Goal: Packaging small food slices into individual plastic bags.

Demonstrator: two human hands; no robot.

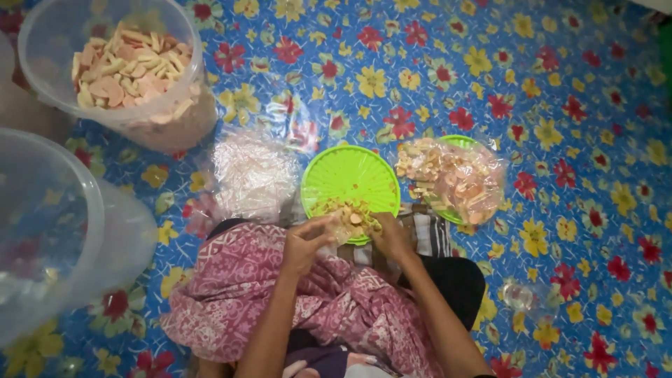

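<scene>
My left hand (306, 243) and my right hand (390, 236) meet at the near edge of a round green plate (348, 173). Between them they pinch a small clear plastic bag (353, 218) with pale crackers inside. A few loose crackers lie on the plate by my fingers. To the right, a filled clear bag of crackers (455, 178) rests on a second green plate (458, 142). My lap is covered by pink patterned cloth (245, 294).
A clear plastic tub of pink and cream crackers (133, 66) stands at the top left. An empty clear tub (63, 231) lies at the left. A pile of empty clear bags (252, 175) sits left of the plate. The floor is a blue flowered mat (560, 84).
</scene>
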